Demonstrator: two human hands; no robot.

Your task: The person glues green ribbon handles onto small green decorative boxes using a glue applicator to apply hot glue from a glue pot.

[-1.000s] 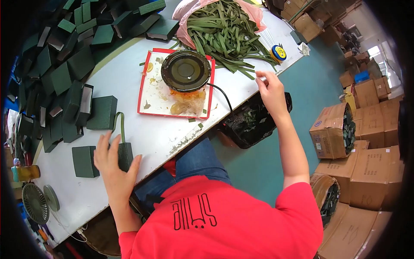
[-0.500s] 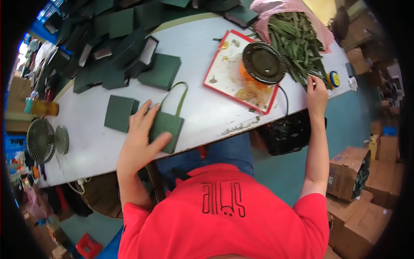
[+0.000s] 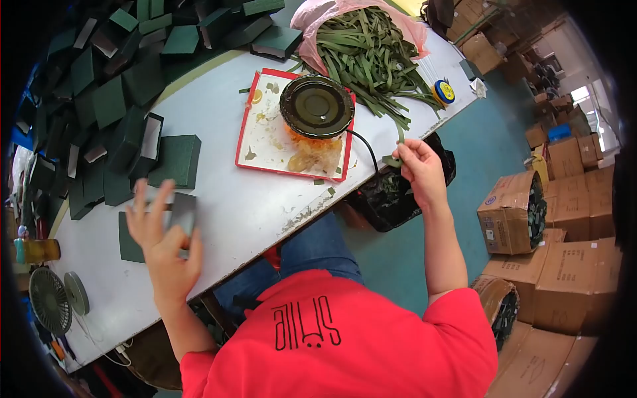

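Observation:
My left hand is raised over the table's left part, blurred, with its fingers apart and nothing seen in them. Behind it, partly covered, lies a dark green box with a blurred greyish side. My right hand pinches a green ribbon strip at the table's front edge. Just beyond that hand, a pile of green ribbon strips spills from a pink plastic bag. Left of the right hand stands a round black-topped pot with an amber, crusted side, on a red-rimmed white board.
Many dark green boxes are heaped at the back left. A small fan stands at the left end. A yellow-and-blue spool sits right of the ribbons. Below the table edge hangs a black bag; cardboard cartons stack at right.
My view has swung right. My left hand has lifted off the green piece with the ribbon loop, which no longer shows. My right hand has drawn a ribbon strip toward me from the pile.

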